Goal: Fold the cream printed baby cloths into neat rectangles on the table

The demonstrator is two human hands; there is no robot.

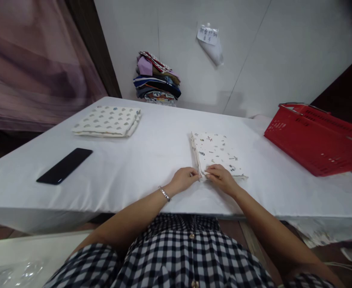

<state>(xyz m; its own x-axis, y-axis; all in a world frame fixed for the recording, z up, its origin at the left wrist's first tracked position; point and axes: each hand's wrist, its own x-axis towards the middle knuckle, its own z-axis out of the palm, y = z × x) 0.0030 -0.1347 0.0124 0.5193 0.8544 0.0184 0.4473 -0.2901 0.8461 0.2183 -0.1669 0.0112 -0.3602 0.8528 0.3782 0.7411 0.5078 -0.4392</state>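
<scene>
White printed cloth (216, 154), one folded piece, lies flat right of the table's middle, near the front edge, and both hands are on it. Left hand (184, 179) pinches its near left corner between thumb and fingers. Right hand (221, 178) grips the near edge just beside that, fingers curled, tips close to the left ones but apart. Count of folded cloths on the white table (161, 160): two. Second one, the leaf-like print cloth (108, 121), sits at the far left, untouched. One black phone (65, 166) lies in front of it, nearer the left front. One red basket (317, 140) stands tilted at the right end, two metal handles visible. Beyond the far edge: one pile of folded fabrics (158, 80), mixed colours (layers overlap, can't get a reliable count). One paper note (207, 35) with handwriting is up on the wall (182, 36), clear plastic hanging under it. One silver bracelet (164, 193), left wrist. Checkered shirt (191, 260) on the person, two buttons showing.
</scene>
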